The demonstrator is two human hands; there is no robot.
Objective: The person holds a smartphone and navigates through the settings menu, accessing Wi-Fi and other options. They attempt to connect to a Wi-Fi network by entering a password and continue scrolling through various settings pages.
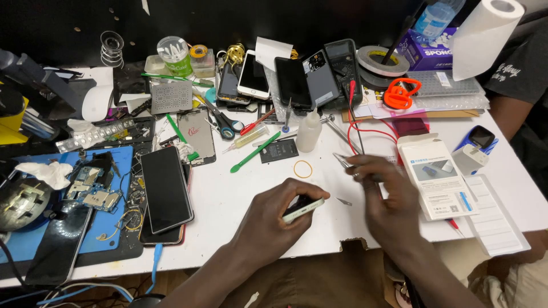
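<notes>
The left hand (274, 219) is gripping a white phone (302, 209) on its edge, above the white table (228, 194). The phone's long axis is running left-right, its far end pointing toward the right hand (385, 194). This hand is pinching metal tweezers (344, 161), just right of the phone. 1 yellow rubber band (302, 169) and 1 white bottle (309, 132) are lying behind the phone.
</notes>
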